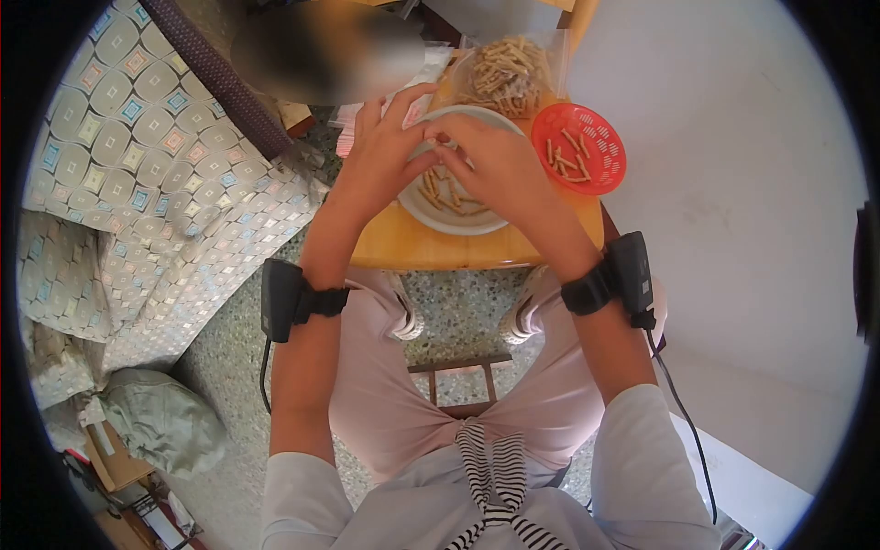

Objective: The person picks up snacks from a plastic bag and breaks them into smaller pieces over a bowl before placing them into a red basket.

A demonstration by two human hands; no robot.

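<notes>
A round white bowl (463,226) stands on a small wooden table, with several thin tan sticks (438,194) lying in it. Over the bowl's left side is my left hand (385,142), its thumb and fingers bent toward the other hand. My right hand (481,156) is over the middle and right of the bowl, thumb and fingertips pinched together. The fingertips of both hands meet above the bowl; whatever is between them is too small to make out. Right of the bowl sits a red perforated basket (605,147) holding several similar sticks (566,163).
A clear plastic bag of tan sticks (509,73) lies at the table's back. The wooden table (403,247) has its front edge above my knees. Patterned fabric (137,119) covers furniture at the left; a pale wall (733,183) is at the right.
</notes>
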